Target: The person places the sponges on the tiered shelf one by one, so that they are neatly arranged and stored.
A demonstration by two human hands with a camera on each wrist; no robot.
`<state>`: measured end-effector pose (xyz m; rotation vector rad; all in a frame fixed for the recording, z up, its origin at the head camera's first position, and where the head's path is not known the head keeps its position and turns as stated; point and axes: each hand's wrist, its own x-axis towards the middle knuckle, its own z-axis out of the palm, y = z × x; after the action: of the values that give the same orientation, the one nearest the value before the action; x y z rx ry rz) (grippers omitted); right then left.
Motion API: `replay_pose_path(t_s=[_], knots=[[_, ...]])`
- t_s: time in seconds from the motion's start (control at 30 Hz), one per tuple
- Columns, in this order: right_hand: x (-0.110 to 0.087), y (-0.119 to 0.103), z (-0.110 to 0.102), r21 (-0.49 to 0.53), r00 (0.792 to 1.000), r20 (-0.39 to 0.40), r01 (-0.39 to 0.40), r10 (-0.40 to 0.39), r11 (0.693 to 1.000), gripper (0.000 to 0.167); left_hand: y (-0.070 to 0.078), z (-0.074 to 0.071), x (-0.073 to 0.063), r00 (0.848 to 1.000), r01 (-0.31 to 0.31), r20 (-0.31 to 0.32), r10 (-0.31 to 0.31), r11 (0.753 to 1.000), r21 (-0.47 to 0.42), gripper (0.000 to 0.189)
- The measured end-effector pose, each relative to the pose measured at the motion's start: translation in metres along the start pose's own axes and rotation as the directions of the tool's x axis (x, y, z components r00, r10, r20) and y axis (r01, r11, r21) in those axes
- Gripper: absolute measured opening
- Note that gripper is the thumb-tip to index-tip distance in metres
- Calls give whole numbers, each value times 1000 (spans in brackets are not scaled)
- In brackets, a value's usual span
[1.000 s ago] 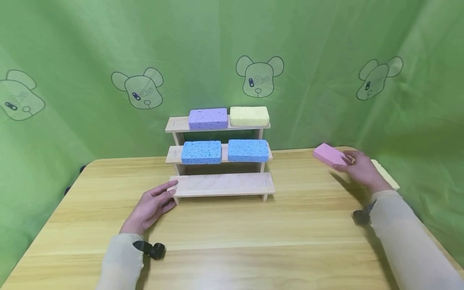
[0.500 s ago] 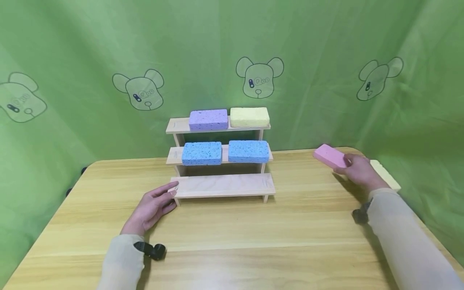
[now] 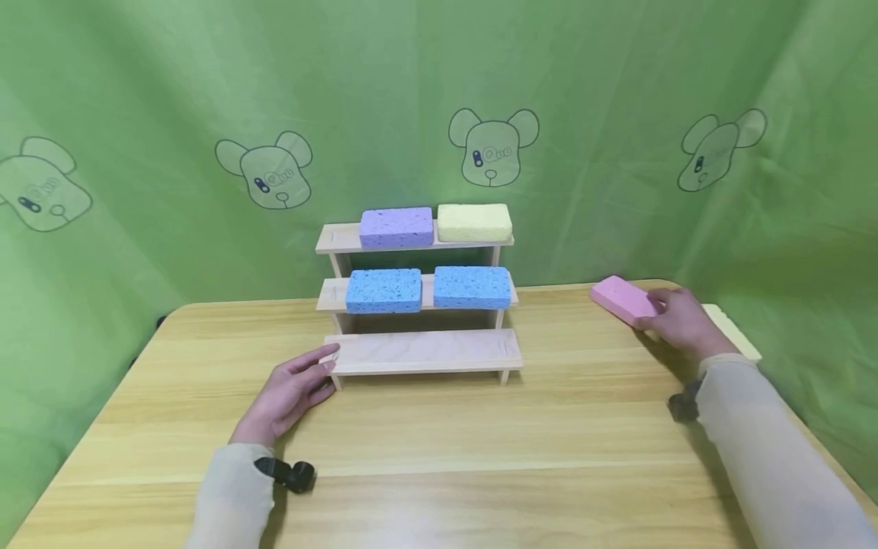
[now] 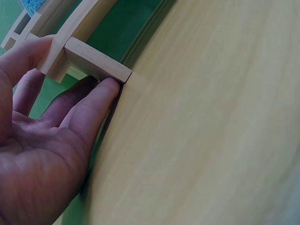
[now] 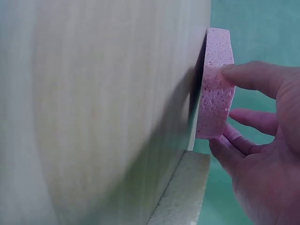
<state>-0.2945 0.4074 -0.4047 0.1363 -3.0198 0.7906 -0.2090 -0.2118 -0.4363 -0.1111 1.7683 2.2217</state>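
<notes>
A three-step wooden display stand (image 3: 418, 351) stands on the table. My left hand (image 3: 284, 400) holds the left end of its lowest step; in the left wrist view, fingertips touch the stand's leg (image 4: 96, 58). On the right, my right hand (image 3: 682, 324) pinches a pink sponge (image 3: 620, 297) between thumb and fingers, low over the table's back right corner. In the right wrist view the sponge's side faces the camera, with a dark shadow beside it; I cannot tell if it touches the table. A pale yellow sponge (image 3: 732, 332) lies partly hidden behind the right hand.
The top step carries a purple sponge (image 3: 396, 227) and another pale yellow sponge (image 3: 474, 223). Two blue sponges, a left one (image 3: 384, 290) and a right one (image 3: 471, 287), sit on the middle step. A green curtain (image 3: 384, 69) hangs behind the wooden table (image 3: 439, 473).
My right hand has lowered the pink sponge slightly toward the table, and its fingers sit closer around the sponge's near end. The left hand stays on the stand.
</notes>
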Motion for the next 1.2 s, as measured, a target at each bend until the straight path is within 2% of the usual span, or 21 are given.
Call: replay_pose_path(t_s=[0.27, 0.5, 0.9, 1.2], knots=[[-3, -8, -5, 29, 999, 24, -27, 27, 999, 72, 0, 0, 0, 1000, 0, 0, 0, 1000, 1, 49], [-8, -14, -1, 46, 998, -33, 53, -52, 998, 65, 0, 0, 1, 1000, 0, 2, 0, 1000, 3, 50], [-16, -28, -3, 151, 993, -97, 77, -62, 986, 67, 0, 0, 1, 1000, 1, -9, -2, 1000, -23, 49], [-23, -35, 0, 204, 984, -132, 147, -121, 968, 62, 0, 1, 0, 1000, 7, -19, -7, 1000, -16, 46]])
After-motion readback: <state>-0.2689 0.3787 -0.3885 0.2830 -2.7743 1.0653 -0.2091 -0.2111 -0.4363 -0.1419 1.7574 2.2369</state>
